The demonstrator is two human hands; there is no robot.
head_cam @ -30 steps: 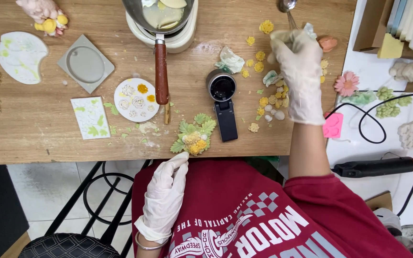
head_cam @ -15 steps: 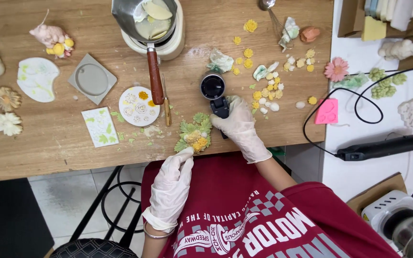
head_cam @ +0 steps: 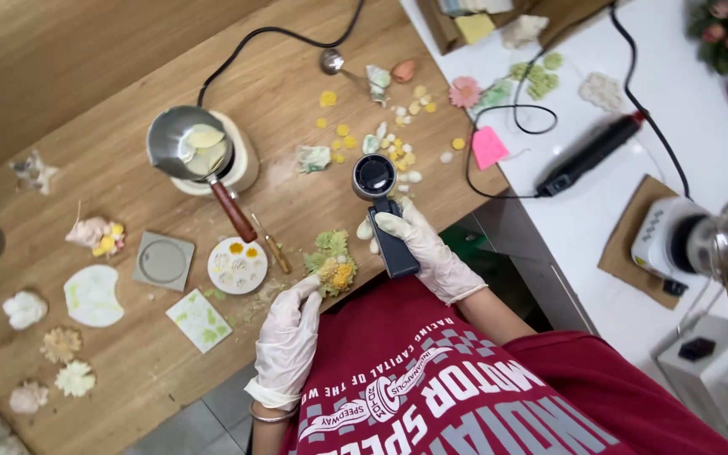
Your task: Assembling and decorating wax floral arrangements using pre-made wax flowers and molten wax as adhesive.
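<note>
Head view looks down on a dark handheld heat tool [head_cam: 385, 215] lying near the front edge of the wooden tabletop [head_cam: 61, 168], its round nozzle end pointing away from the person and its flat handle toward them. The right hand [head_cam: 423, 248], gloved in white, is closed around that handle. Just beside it to the left sits a small green-and-yellow wax flower [head_cam: 330, 263], lumpy and layered (the yellow cluster lies nearest the person), and the gloved left hand [head_cam: 290, 341] touches its near side with loosely curled fingertips, not clenched. Further out lie a round white mould [head_cam: 237, 264] with yellow patches, a small pan with a wooden handle [head_cam: 200, 160] on a warmer, and scattered yellow and white pieces [head_cam: 389, 143]. The flower looks soft, so heat held too close could slump its petals, and a firm press from the fingers could dent it.
</note>
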